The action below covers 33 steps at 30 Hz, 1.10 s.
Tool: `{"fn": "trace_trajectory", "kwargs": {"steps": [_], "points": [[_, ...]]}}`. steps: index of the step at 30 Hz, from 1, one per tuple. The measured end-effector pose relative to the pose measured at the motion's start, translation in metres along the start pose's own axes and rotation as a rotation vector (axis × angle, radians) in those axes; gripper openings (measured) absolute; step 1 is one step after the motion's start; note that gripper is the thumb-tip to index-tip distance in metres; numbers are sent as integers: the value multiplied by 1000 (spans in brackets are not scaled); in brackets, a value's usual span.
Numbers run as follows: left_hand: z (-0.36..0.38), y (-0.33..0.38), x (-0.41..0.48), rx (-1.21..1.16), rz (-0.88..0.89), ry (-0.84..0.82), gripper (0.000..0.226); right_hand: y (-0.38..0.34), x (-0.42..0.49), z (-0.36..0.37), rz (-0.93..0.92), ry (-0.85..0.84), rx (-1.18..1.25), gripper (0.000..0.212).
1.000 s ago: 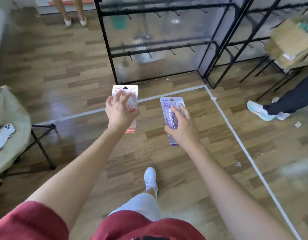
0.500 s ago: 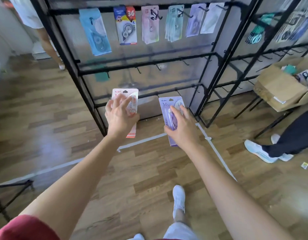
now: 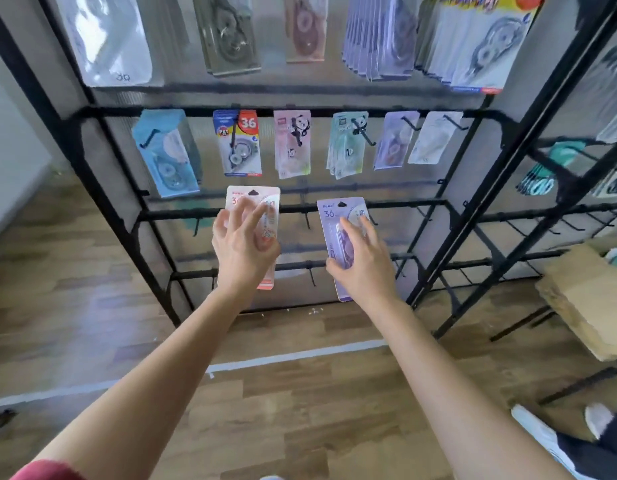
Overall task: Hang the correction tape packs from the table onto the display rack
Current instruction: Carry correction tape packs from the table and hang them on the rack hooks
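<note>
A red sleeve [image 3: 47, 471] is seen nearest, at the lower left edge. Two bare forearms are stretched forward over a wooden floor [image 3: 300, 420]. A white tape line [image 3: 300, 356] is laid across the floor beneath them. At the near right a white shoe [image 3: 539, 431] of another person is seen. Farther right, a cardboard box [image 3: 584, 299] is carried on a black stand.

Farther out, the pink correction tape pack [image 3: 262, 197] is held upright by the left hand [image 3: 243, 251]. Its fingers [image 3: 256, 216] are spread over the front of the pack and are grasping it. Just to the right, the purple correction tape pack [image 3: 329, 220] is held upright by the right hand [image 3: 364, 268]. Its fingers [image 3: 345, 230] are curled over the pack's face and are grasping it. Both packs are raised in front of the lower rail [image 3: 182, 213] of the display rack [image 3: 199, 112]. Neither is hung, and whether they touch the rail cannot be told.

On the rail above, a row of packs is hung. From left to right it is made up of a blue pack [image 3: 168, 157], a pack marked 36 [image 3: 239, 143], a pink panda pack [image 3: 292, 143], a green panda pack [image 3: 346, 143] and two pale packs [image 3: 393, 140]. Farthest and highest, larger packs [image 3: 379, 32] are hung along the top, blurred.
</note>
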<state>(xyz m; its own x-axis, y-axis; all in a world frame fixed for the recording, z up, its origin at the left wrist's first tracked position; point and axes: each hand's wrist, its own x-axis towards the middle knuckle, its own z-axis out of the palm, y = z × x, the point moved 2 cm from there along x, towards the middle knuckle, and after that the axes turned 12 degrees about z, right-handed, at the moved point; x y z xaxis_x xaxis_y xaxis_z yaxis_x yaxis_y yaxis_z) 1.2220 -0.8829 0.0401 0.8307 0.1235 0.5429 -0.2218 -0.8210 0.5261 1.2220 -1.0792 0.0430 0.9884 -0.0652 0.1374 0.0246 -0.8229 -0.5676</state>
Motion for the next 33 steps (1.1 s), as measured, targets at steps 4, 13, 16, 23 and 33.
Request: {"fn": "trace_trajectory", "kwargs": {"steps": [4,13,16,23,33], "points": [[18,1,29,5,-1,10,62,6,40,-3,-24,4,23,65],[37,-4,84,-20,45,58,63,3,97,-4,-35,65,119,64],[37,-5,94,-16,52,70,64,-2,109,-6,-62,77,138,66],[28,6,113,-23,63,150,63,-7,129,-12,-138,96,152,69],[21,69,194,-5,167,241,64,-6,172,-56,-259,137,220,67]]}}
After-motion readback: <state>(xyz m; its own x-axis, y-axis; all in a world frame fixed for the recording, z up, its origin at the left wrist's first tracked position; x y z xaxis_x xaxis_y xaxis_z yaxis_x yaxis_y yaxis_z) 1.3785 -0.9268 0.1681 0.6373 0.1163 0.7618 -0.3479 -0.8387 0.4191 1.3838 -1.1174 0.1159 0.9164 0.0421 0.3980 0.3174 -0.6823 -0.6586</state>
